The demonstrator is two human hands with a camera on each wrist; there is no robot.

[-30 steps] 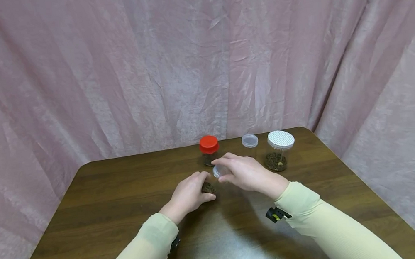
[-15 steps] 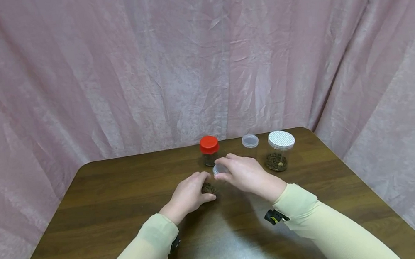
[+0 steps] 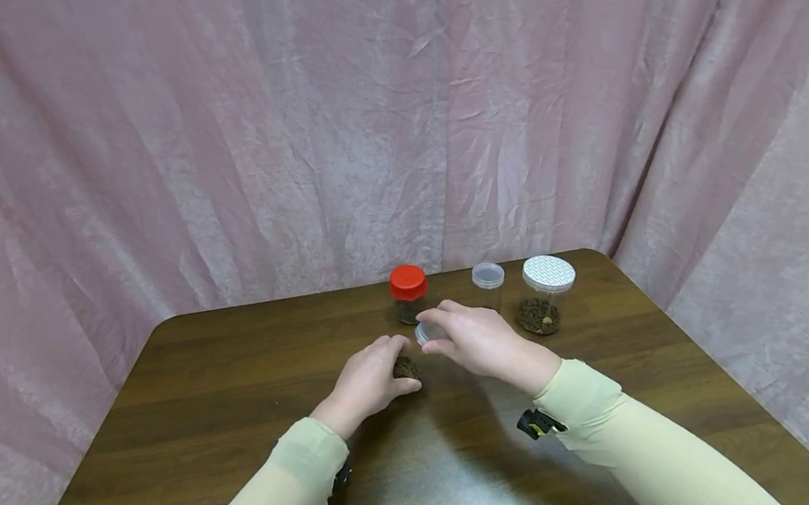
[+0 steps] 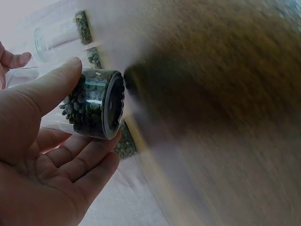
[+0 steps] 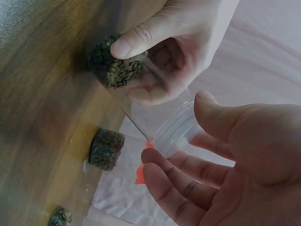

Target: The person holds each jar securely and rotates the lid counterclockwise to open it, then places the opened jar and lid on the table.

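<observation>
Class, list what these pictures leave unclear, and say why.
Head view: the base of the middle back jar, behind the right hand.
Left wrist view: most of the right hand, cut off by the left edge.
Left wrist view: the tabletop's grain, blurred.
Right wrist view: part of the clear lid, behind the right thumb.

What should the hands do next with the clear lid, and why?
Probably twist the clear lid a little: the right hand is curled around it at the top of the jar, while the left hand grips the jar low down, which should steady it.
</observation>
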